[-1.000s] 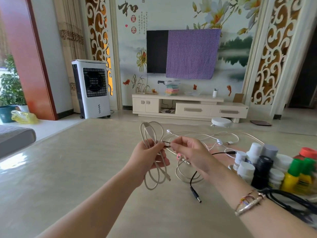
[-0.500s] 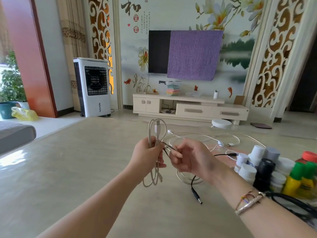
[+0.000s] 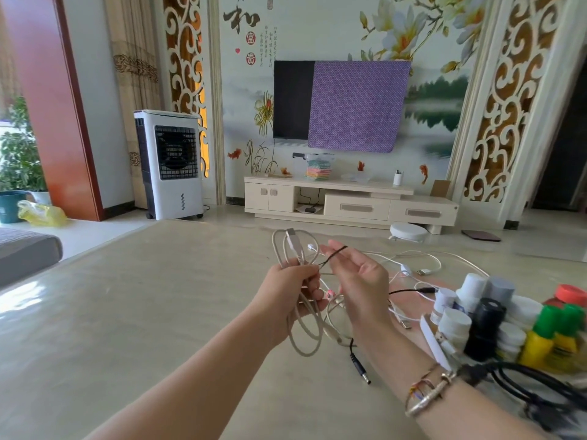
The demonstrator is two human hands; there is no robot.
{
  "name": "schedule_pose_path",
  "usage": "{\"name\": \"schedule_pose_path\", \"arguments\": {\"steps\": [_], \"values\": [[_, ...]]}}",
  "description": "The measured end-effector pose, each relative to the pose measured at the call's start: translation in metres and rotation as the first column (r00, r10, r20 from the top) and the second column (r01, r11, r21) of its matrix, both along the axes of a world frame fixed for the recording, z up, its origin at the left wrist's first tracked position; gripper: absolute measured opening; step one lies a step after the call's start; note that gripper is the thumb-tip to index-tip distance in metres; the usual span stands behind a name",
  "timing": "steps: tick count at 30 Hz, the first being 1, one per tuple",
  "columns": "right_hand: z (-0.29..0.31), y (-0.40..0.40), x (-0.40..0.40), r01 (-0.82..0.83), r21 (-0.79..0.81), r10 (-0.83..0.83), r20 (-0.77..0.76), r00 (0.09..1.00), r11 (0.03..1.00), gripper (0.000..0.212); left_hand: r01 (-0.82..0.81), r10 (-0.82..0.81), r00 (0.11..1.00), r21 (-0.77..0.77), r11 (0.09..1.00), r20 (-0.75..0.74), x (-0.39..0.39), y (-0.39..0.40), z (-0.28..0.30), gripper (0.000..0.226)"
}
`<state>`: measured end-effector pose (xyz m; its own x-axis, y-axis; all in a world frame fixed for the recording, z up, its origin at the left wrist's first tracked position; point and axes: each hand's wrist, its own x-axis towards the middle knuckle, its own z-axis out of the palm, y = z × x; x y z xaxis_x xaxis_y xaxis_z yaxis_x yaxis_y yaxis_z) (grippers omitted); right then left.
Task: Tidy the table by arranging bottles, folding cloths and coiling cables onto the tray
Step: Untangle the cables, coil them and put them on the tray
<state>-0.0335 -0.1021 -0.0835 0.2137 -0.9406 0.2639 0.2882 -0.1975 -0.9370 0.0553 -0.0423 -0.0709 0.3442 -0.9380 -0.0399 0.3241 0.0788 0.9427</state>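
Cable loops, beige and gathered into a long coil, are gripped in the left hand, whose fingers are curled round the middle of the bundle. The coil is held upright above the table, with its plug standing at the top and the lower loops hanging below the fist. A thin black tie is pinched between the thumb and fingertips of the right hand; the other fingers of that hand are spread loosely, palm turned toward the coil. The tie runs from the pinch down to the bundle at the left fist. A bracelet is worn on the right wrist.

Behind the hands, white cables are left loose and uncoiled on the table. A black cable with a barrel plug lies beneath the right forearm, its tip resting on the table. To the right, bottles with white, grey, black, green and red caps are grouped closely together; the surface under them cannot be made out. A thicker black cord is seen at the right edge, beside the bottles.

Beyond the table, a television half covered by a purple cloth is mounted on the wall, and a white air cooler stands on the floor to the left.
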Motion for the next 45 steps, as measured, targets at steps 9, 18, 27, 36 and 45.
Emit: {"name": "schedule_pose_path", "arguments": {"steps": [9,18,27,36,45], "values": [[0.009,-0.002,-0.013,-0.399,-0.047,0.387,-0.164,0.907,0.916,0.073,0.507,-0.529,0.845,0.195,0.84,0.083,0.021,0.025,0.021,0.027],[0.027,0.0,-0.038,-0.553,-0.152,0.437,-0.46,0.773,0.819,0.016,0.494,-0.758,0.594,0.62,0.609,0.272,0.011,0.023,0.011,0.03],[0.025,-0.004,-0.034,-0.464,-0.151,0.316,-0.549,0.774,0.873,0.013,0.142,-0.473,0.7,0.544,0.827,0.536,0.018,0.021,0.001,0.043],[0.02,-0.02,-0.039,-0.323,-0.107,0.228,-0.507,0.831,0.94,0.013,0.118,-0.318,0.722,0.344,0.931,0.615,0.031,0.031,0.017,0.018],[0.019,-0.016,-0.042,-0.416,-0.152,0.163,-0.76,0.629,0.897,0.019,0.121,-0.373,0.519,0.365,0.923,0.769,0.036,0.026,0.01,0.019]]}}
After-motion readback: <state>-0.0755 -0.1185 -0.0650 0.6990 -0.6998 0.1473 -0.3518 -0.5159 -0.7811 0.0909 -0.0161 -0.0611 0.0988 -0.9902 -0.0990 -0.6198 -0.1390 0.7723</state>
